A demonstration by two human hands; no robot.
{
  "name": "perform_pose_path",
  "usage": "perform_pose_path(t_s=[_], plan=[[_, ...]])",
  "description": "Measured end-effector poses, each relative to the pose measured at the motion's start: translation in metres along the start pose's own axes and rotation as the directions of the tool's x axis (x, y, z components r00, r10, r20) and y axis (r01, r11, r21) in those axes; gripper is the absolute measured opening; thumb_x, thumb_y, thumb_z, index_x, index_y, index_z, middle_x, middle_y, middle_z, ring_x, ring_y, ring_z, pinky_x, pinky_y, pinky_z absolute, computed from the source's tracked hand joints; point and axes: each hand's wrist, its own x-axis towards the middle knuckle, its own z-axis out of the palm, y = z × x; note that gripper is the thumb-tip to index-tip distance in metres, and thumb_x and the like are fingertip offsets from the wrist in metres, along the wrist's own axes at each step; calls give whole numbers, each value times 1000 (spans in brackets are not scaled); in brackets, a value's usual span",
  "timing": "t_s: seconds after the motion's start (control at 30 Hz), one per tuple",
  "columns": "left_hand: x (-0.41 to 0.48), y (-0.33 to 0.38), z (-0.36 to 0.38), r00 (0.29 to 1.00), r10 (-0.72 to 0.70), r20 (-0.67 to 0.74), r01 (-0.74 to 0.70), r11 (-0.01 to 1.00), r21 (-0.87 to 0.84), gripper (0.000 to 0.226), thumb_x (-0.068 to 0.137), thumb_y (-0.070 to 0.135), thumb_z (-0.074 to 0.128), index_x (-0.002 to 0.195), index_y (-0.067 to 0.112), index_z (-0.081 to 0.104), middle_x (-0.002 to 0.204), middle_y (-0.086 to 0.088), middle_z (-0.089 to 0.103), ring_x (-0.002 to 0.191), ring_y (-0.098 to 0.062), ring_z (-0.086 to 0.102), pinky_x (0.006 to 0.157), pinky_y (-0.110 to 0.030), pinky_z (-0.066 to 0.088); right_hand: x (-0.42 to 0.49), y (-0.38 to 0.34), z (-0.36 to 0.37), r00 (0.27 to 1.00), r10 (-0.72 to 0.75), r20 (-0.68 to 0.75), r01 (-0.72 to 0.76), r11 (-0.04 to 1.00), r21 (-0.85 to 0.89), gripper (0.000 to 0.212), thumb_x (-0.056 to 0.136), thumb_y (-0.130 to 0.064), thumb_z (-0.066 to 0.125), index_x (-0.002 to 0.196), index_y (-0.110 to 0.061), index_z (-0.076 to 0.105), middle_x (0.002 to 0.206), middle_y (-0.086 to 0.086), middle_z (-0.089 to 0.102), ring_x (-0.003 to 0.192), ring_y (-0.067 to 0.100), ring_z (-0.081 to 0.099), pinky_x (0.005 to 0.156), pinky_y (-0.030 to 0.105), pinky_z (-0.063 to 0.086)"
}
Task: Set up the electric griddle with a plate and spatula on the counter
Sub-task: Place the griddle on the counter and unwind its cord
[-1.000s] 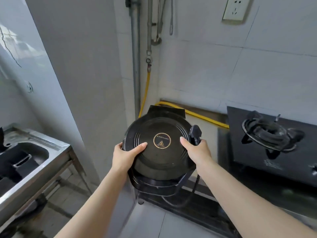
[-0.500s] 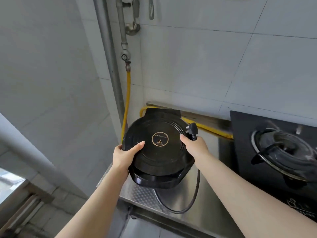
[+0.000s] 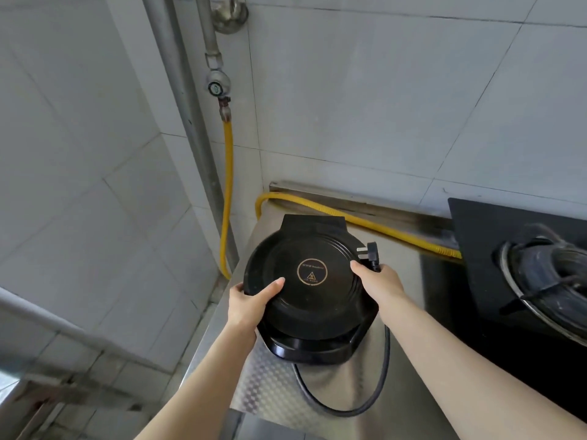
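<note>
The round black electric griddle (image 3: 313, 300), lid closed with a gold ring mark in the centre, is held over the left end of the steel counter (image 3: 400, 369). My left hand (image 3: 249, 304) grips its left rim, thumb on the lid. My right hand (image 3: 379, 282) grips the right rim and also pinches the black power plug (image 3: 370, 251). The black cord (image 3: 359, 404) loops down below the griddle over the counter. I cannot tell whether the base touches the counter. No plate or spatula is in view.
A black gas stove (image 3: 524, 274) with a burner fills the counter's right side. A yellow gas hose (image 3: 374, 225) runs along the back wall and down from a valve (image 3: 217, 87) on a pipe. Tiled walls stand behind and left; the counter's left edge drops to the floor.
Both hands have carried the griddle rightward and forward, from beside the counter to above its left end. The sink on the left has left the view.
</note>
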Motion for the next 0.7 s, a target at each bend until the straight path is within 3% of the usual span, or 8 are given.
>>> perform_pose_path(t_s=[0.17, 0.27, 0.37, 0.47, 0.6, 0.7], plan=[[14, -3, 2, 1000, -10, 24, 9, 999, 37, 106, 51, 41, 89, 137, 18, 31, 128, -6, 51, 113, -27, 54, 98, -46, 49, 12, -1, 1, 997, -35, -70, 31, 998, -58, 37, 84, -43, 62, 112, -19, 59, 100, 3, 62, 92, 25, 55, 81, 35, 44], [19, 0, -3, 989, -114, 89, 108, 991, 79, 106, 53, 52, 84, 138, 18, 31, 130, -7, 51, 114, -28, 54, 100, -47, 46, 14, 1, -1, 996, -46, -75, 39, 995, -91, 36, 83, -45, 62, 109, -20, 61, 100, 3, 64, 92, 26, 56, 81, 35, 45], [24, 4, -6, 955, -222, 198, 217, 975, 46, 108, 49, 61, 80, 137, 13, 40, 129, -9, 57, 116, -29, 55, 104, -46, 43, 15, 2, -6, 997, -34, -63, 27, 993, -116, 43, 79, -52, 64, 106, -19, 64, 97, 1, 64, 92, 25, 58, 80, 36, 49], [28, 6, -5, 947, -234, 223, 231, 972, 39, 100, 45, 62, 80, 129, 14, 52, 120, -8, 65, 110, -28, 60, 102, -44, 44, 16, 6, -10, 999, 33, -18, -34, 996, -81, 49, 74, -61, 65, 101, -20, 62, 100, 3, 65, 97, 26, 60, 85, 40, 52], [36, 9, -2, 960, -210, 186, 212, 977, 14, 88, 45, 56, 83, 119, 16, 59, 110, -8, 71, 102, -28, 65, 92, -43, 51, 15, 12, -16, 994, 85, 70, -81, 995, -50, 59, 74, -67, 62, 109, -19, 59, 104, 3, 62, 96, 24, 59, 78, 35, 51], [41, 20, -3, 963, -200, 181, 199, 980, 23, 79, 47, 53, 82, 114, 17, 62, 104, -8, 73, 97, -29, 67, 84, -40, 54, 13, 13, -24, 992, 87, 87, -85, 996, -29, 59, 75, -65, 63, 112, -19, 61, 97, 0, 64, 79, 14, 59, 56, 24, 44]])
